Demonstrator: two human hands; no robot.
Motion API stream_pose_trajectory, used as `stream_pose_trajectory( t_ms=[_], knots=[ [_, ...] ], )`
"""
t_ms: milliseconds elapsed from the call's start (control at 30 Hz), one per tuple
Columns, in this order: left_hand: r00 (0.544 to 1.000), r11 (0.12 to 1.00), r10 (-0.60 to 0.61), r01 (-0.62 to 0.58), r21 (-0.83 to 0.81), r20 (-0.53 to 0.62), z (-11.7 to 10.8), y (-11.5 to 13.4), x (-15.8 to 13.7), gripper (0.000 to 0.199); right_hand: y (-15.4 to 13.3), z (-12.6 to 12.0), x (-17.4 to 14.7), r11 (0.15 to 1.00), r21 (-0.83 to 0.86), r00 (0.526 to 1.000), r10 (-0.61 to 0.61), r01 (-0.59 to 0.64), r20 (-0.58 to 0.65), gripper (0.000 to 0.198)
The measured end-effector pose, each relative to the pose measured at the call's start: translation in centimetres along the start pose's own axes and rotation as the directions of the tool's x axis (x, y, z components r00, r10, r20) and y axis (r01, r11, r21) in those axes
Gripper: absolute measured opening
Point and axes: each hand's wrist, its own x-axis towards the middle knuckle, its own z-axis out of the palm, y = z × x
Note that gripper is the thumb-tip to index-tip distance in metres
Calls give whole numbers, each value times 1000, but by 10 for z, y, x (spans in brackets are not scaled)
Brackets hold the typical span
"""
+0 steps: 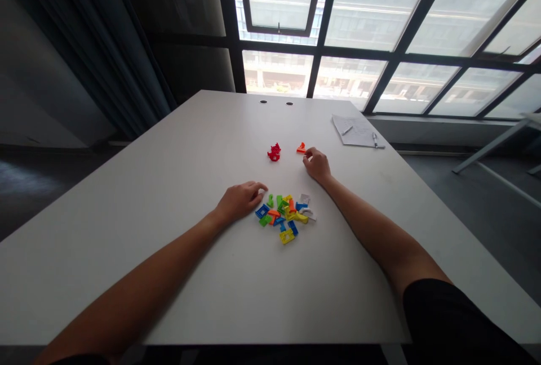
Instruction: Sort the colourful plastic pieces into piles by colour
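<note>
Small plastic building pieces (287, 235) in yellow, blue, green, orange and white lie in a loose pile on the white table. My left hand (240, 201) rests at the pile's left edge, its fingers closed and the index finger reaching forward. A pale patch shows under that fingertip; I cannot make out whether it is a piece. Farther forward, my right hand (318, 164) has its fingers pinched at the right end of an orange plastic piece (301, 148). To the left of it sits a small cluster of red plastic pieces (274, 152).
Paper sheets (359, 130) with a pen (347, 130) and a marker-like object (375, 139) lie at the table's right edge. Two round cable holes (289, 103) are near the far edge of the table (169, 168). Windows stand behind, a dark curtain (97, 44) at left.
</note>
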Motion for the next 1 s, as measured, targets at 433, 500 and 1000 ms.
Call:
stream_pose_trajectory(
  t_ms=[433,500,1000],
  knots=[
    [1000,1000,0,0,-4,10,-3,0,-1,34,-91,-98,-36,931,68,486,-248,358,838,31],
    [1000,1000,2,-2,-7,5,-3,0,-1,34,-101,-99,-41,926,15,473,-207,378,856,37],
    [1000,1000,1,-1,-17,-2,0,-1,1,32,-95,-108,-32,925,8,606,-256,380,753,28]
  ],
)
